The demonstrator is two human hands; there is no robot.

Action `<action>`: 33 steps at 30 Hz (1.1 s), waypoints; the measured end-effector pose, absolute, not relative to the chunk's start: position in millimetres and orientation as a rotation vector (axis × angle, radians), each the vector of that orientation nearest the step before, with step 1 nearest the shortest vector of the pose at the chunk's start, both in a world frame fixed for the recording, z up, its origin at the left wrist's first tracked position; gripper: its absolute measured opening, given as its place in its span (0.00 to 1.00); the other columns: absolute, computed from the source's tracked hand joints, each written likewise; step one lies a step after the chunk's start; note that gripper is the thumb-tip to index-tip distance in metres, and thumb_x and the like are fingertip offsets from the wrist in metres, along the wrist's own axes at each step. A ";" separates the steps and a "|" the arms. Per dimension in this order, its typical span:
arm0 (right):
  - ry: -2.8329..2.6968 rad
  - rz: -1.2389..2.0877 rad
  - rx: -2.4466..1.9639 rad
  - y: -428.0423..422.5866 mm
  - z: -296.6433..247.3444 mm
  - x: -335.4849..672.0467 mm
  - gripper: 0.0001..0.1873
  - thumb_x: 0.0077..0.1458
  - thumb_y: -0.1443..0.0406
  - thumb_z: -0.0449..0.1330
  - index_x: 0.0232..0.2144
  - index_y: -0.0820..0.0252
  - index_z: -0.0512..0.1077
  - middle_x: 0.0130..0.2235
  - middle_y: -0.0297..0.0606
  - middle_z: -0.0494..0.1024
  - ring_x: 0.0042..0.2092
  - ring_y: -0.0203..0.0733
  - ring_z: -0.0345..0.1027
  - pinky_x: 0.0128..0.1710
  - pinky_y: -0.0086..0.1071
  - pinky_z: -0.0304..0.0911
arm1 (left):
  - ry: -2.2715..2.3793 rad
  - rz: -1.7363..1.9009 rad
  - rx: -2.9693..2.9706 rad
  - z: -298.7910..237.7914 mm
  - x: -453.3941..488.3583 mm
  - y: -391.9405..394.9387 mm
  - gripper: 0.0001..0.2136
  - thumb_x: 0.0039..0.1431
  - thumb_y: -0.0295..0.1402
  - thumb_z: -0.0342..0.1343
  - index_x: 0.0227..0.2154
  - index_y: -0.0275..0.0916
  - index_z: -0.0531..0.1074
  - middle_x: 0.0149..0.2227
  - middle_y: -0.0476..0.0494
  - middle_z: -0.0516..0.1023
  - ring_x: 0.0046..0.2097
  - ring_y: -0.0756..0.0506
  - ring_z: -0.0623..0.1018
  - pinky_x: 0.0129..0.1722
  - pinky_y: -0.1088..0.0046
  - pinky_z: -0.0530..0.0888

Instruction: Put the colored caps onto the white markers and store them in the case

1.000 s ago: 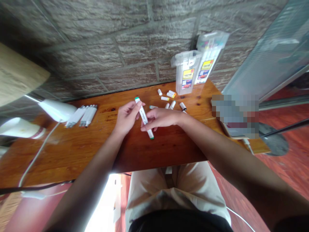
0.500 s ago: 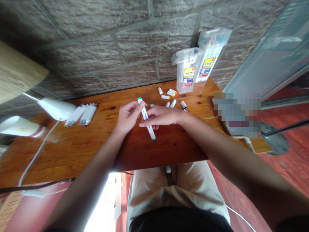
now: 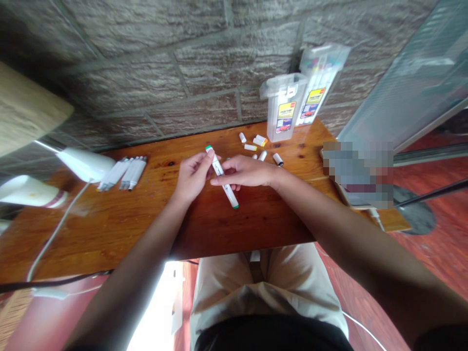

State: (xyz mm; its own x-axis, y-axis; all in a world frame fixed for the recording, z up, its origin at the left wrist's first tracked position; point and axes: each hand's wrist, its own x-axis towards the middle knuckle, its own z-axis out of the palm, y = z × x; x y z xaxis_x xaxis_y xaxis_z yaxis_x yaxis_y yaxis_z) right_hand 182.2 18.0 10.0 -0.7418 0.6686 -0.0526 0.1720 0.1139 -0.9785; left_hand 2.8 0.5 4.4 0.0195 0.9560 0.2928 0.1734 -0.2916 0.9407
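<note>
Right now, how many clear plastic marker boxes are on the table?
2: the nearer box stands at the table's far edge, and the taller box leans on the wall just right of it.

Single head cam, looks fwd-down, close over wooden table (image 3: 109,229).

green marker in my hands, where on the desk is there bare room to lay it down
Bare wood lies between the row of markers and the left hand, and along the near edge of the desk. It is crowded behind the right hand, where loose caps lie before the clear boxes.
</note>
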 end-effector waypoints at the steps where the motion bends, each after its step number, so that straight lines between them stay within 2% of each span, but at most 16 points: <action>1: -1.992 1.655 -0.812 18.0 10.4 182.8 0.20 0.51 0.52 0.71 0.33 0.63 0.76 0.24 0.30 0.76 0.25 0.31 0.70 0.26 0.23 0.69 | 1.193 1.349 1.563 3.4 2.0 1.2 0.18 0.58 0.47 0.64 0.24 0.37 0.78 0.17 0.51 0.69 0.21 0.53 0.66 0.22 0.76 0.62; 6: -1.960 1.603 -0.766 17.5 12.8 184.3 0.22 0.50 0.50 0.71 0.35 0.63 0.77 0.23 0.27 0.72 0.24 0.29 0.65 0.23 0.22 0.65 | 1.172 1.402 1.586 -1.3 -1.0 4.3 0.20 0.58 0.51 0.62 0.25 0.37 0.78 0.17 0.52 0.68 0.22 0.52 0.68 0.23 0.77 0.64; 11: -1.901 1.619 -0.750 17.4 13.6 183.5 0.22 0.50 0.50 0.71 0.36 0.63 0.78 0.24 0.28 0.72 0.24 0.29 0.64 0.23 0.22 0.62 | 1.141 1.423 1.445 -3.3 -0.8 7.0 0.20 0.57 0.52 0.64 0.24 0.37 0.77 0.20 0.50 0.71 0.20 0.54 0.66 0.21 0.77 0.60; 18: -1.885 1.615 -0.749 19.2 9.7 182.0 0.21 0.49 0.49 0.71 0.32 0.62 0.76 0.23 0.28 0.72 0.24 0.29 0.63 0.22 0.22 0.62 | 1.117 1.435 1.294 -4.2 -0.7 11.7 0.21 0.56 0.51 0.64 0.23 0.37 0.75 0.21 0.49 0.73 0.19 0.56 0.65 0.18 0.78 0.58; 24: -1.861 1.581 -0.800 20.5 11.2 183.0 0.22 0.50 0.49 0.70 0.33 0.62 0.76 0.24 0.28 0.73 0.24 0.29 0.64 0.23 0.23 0.63 | 1.073 1.459 1.278 -4.3 -0.8 12.2 0.23 0.57 0.53 0.63 0.22 0.37 0.73 0.22 0.49 0.73 0.19 0.56 0.66 0.18 0.78 0.59; 28: -1.755 1.558 -0.805 21.0 13.8 183.8 0.22 0.51 0.48 0.69 0.29 0.61 0.73 0.23 0.27 0.70 0.24 0.29 0.62 0.22 0.23 0.61 | 1.081 1.467 1.247 -0.4 -0.8 11.6 0.22 0.57 0.54 0.62 0.26 0.36 0.76 0.22 0.49 0.72 0.18 0.56 0.64 0.17 0.78 0.58; 33: -1.621 1.505 -0.836 23.0 13.9 184.7 0.23 0.47 0.48 0.71 0.27 0.61 0.71 0.22 0.26 0.67 0.24 0.28 0.60 0.23 0.23 0.60 | 1.141 1.490 1.216 2.2 0.7 10.7 0.23 0.58 0.54 0.61 0.27 0.35 0.77 0.20 0.50 0.71 0.17 0.56 0.62 0.16 0.78 0.57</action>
